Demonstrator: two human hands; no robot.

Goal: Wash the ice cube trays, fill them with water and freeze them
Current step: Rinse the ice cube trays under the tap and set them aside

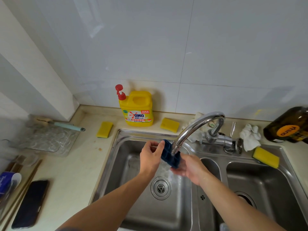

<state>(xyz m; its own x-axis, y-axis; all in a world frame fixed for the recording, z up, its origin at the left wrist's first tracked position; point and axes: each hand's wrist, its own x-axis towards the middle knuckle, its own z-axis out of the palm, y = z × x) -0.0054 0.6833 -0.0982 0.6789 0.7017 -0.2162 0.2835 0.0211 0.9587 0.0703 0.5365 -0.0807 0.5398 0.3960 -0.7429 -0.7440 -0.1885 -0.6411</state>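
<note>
A dark blue ice cube tray [170, 156] is held tilted under the spout of the chrome faucet [198, 126], above the left basin of the steel sink [126, 135]. Water runs from the spout onto the tray and down toward the drain [161, 188]. My left hand [150, 157] pinches the tray's upper left end between thumb and fingers. My right hand [190, 167] supports the tray's lower right end from beneath, with its fingers curled around the edge.
A yellow dish soap bottle [136, 109] stands behind the sink, with yellow sponges [104, 129] [169, 125] [265, 157] around it. White cloths [250, 136] and a brown bottle [290, 125] lie right. A clear tray [48, 139] and a phone [30, 204] sit left.
</note>
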